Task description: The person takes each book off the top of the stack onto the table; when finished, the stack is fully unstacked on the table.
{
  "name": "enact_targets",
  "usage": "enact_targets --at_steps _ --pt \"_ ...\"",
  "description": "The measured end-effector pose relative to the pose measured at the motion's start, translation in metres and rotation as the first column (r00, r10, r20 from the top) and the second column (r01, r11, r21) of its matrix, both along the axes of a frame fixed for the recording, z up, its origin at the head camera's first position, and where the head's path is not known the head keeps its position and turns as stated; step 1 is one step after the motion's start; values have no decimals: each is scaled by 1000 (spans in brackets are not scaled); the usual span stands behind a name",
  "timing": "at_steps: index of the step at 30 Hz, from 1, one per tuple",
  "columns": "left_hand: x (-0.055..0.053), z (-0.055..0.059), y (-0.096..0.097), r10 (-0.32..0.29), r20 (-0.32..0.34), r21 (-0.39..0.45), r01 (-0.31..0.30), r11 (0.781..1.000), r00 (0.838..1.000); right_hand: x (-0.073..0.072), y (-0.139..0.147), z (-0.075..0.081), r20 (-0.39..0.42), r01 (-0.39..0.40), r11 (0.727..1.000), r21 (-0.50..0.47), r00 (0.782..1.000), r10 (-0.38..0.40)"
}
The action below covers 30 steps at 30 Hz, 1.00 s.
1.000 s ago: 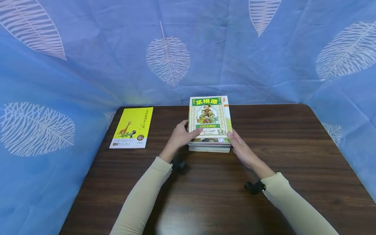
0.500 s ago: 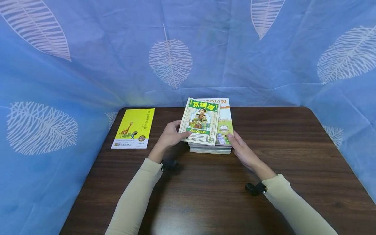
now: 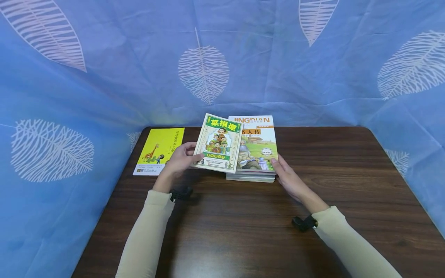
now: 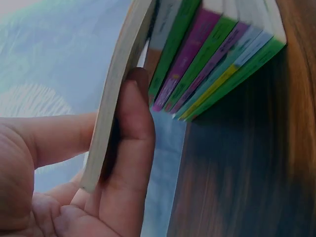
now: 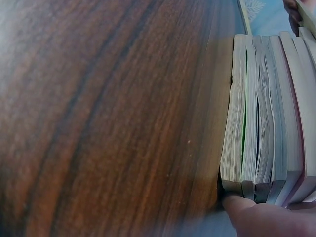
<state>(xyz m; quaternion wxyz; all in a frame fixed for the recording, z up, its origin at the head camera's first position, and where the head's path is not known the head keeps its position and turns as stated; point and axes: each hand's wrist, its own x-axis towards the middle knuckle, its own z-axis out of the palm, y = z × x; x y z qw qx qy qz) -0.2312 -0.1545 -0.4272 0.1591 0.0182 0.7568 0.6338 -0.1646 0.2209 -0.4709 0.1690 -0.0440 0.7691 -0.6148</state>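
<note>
My left hand (image 3: 179, 158) pinches a thin comic-style book (image 3: 217, 143) with a green-and-cream cover by its lower left corner, thumb on top, fingers beneath. The left wrist view shows this book (image 4: 116, 84) lifted at an angle from the stack, its edge between thumb and fingers. Part of it overhangs the stack of books (image 3: 250, 177), whose top one is a book with a village scene and orange lettering (image 3: 264, 148). My right hand (image 3: 290, 179) holds the stack's lower right corner, thumb at the top cover's edge. In the right wrist view a finger (image 5: 266, 217) lies against the page ends.
A yellow book with a giraffe (image 3: 149, 154) lies flat at the left of the dark wooden table (image 3: 243, 231), just behind my left hand. A blue leaf-print cloth (image 3: 139, 58) hangs beyond the table's back and side edges.
The green-and-cream book has slid left off the top of the stack with my left hand and turned slightly, uncovering the village-scene cover. My right hand stays at the stack's corner.
</note>
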Motion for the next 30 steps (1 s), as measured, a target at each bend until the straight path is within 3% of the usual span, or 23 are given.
enact_targets --at_steps 7,13,19,25,28,30 --pt "-5 -3 -19 120 88 -15 -119 993 989 0 4 2 -3 2 1000 -10 1000 -2" --pt "-12 -14 -33 205 131 -43 -201 979 970 -1 6 3 -16 -8 1000 -19 1000 8" --pt "-15 -32 -37 225 123 -130 -209 969 967 -1 4 0 -9 -8 1000 -28 1000 8" --pt "-20 -51 -35 249 112 -272 -211 939 962 -1 1 -3 4 -15 999 -29 1000 15" --pt "-22 -52 -32 249 76 -345 -209 915 966 -2 0 -2 3 -11 999 -40 1000 11" --pt "-21 -51 -30 248 25 -405 -217 888 968 -3 0 -1 3 -10 999 -39 1000 10"
